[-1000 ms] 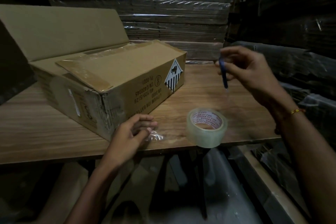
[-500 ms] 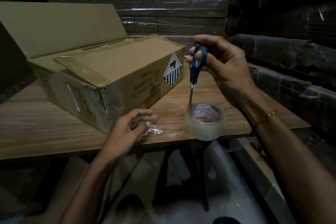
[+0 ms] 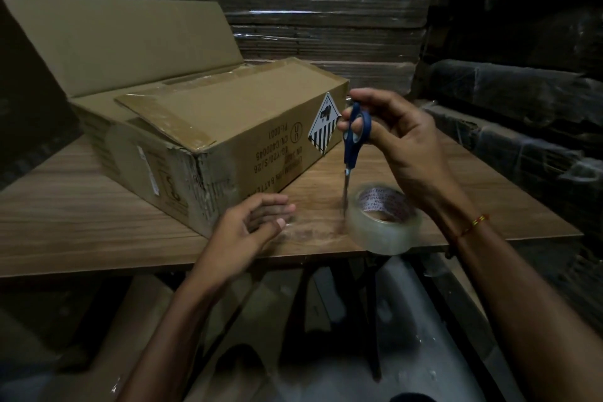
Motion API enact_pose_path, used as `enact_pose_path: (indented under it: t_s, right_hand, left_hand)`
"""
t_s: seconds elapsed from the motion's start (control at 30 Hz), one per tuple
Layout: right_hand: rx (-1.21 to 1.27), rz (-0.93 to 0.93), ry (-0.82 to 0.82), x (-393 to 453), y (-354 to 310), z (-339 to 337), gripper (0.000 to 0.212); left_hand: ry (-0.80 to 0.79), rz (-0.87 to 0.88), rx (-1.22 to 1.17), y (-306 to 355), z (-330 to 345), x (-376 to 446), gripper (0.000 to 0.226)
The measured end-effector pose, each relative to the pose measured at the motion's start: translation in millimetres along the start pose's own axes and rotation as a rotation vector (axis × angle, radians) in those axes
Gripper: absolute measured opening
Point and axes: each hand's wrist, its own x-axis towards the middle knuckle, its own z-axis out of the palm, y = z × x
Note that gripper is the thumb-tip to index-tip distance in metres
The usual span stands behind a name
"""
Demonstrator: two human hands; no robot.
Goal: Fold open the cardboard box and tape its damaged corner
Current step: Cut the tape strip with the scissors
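Observation:
A long brown cardboard box lies on the wooden table, one flap standing up at the back, its near corner torn and crumpled. A roll of clear tape stands at the table's front edge, with a strip of tape pulled out leftwards from it. My left hand pinches the free end of that strip just in front of the box's corner. My right hand holds blue-handled scissors point down, their blades beside the roll on the strip.
Wrapped stacks of flat cardboard fill the wall behind the table. Dark wrapped bundles rise on the right. Under the table are black legs, a cardboard sheet and a pale floor.
My right hand has brought the scissors from the air at the right down to the tape strip beside the roll. My left hand has kept hold of the tape end.

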Motion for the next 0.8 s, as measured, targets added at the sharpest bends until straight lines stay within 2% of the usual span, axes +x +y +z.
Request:
enact_pose_path:
  t_s: [0.27,0.8]
  right_hand:
    - [0.022,0.033,-0.024,-8.4,6.8,2.4,0.045]
    - [0.041,0.064,-0.061,-19.5,17.8,2.3,0.052]
  left_hand:
    - [0.006,-0.024,-0.024,2.9,0.7,-1.2,0.031]
    - [-0.015,-0.011,-0.024,6.3,1.0,-0.2,0.031]
